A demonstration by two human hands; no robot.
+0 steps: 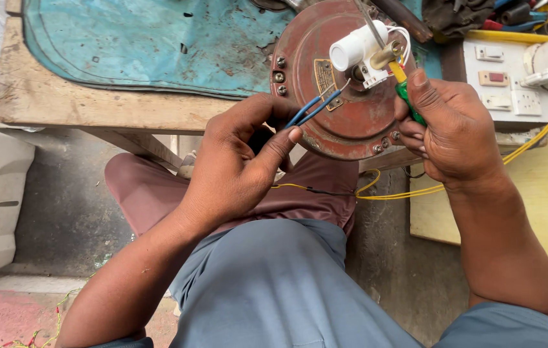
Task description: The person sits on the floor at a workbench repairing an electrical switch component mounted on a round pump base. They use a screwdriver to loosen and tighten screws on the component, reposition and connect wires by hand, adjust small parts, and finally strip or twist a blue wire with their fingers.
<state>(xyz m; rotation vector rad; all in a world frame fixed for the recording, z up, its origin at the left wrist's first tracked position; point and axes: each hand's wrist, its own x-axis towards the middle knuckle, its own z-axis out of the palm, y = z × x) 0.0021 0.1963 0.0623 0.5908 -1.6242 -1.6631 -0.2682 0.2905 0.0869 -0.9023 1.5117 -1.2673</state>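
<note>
Pinching blue wires (316,108) beside brass nameplate (324,77), left hand (242,161)

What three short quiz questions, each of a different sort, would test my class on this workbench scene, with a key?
1. True or false: the left hand pinches the blue wires.
2. Which tool does the right hand hold? A hammer, B screwdriver, C saw.
3. What colour is the round motor housing?

Key: 1 true. 2 B, its handle is green and yellow. 3 rusty reddish brown; it stands at the edge of the wooden bench.
</note>
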